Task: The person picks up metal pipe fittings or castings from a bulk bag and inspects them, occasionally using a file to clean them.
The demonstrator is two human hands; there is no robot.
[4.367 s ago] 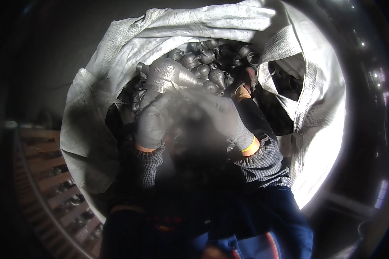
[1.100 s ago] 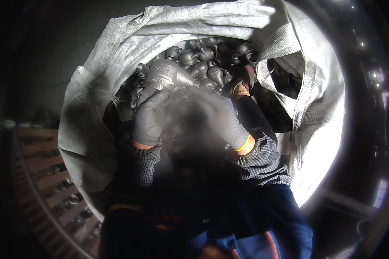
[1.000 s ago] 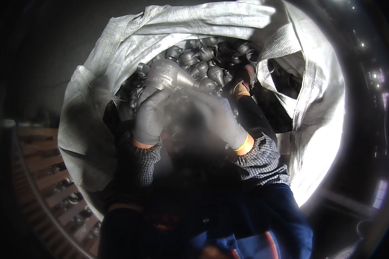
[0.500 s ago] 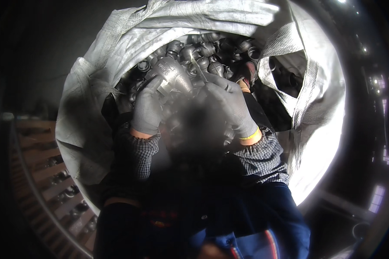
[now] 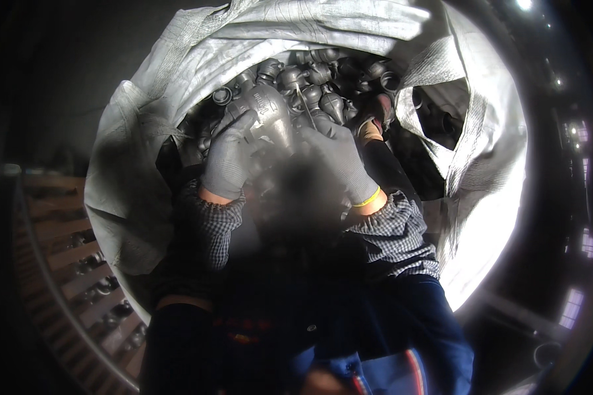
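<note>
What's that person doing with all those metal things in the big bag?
A person in grey gloves leans over a big white woven sack full of dark metal pipe fittings. The left hand is wrapped around one large grey fitting, held just above the pile. The right hand rests right beside it, fingers on the same piece. A blurred patch hides what lies below the hands.

Dim room; bright lights [image 5: 524,5] are glaring upper right, and a slatted wooden rack [image 5: 79,263] is sitting lower left.

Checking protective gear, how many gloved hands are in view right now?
2: left hand grips the grey metal fitting over the white sack; right hand sits beside it. None seem hidden.
</note>
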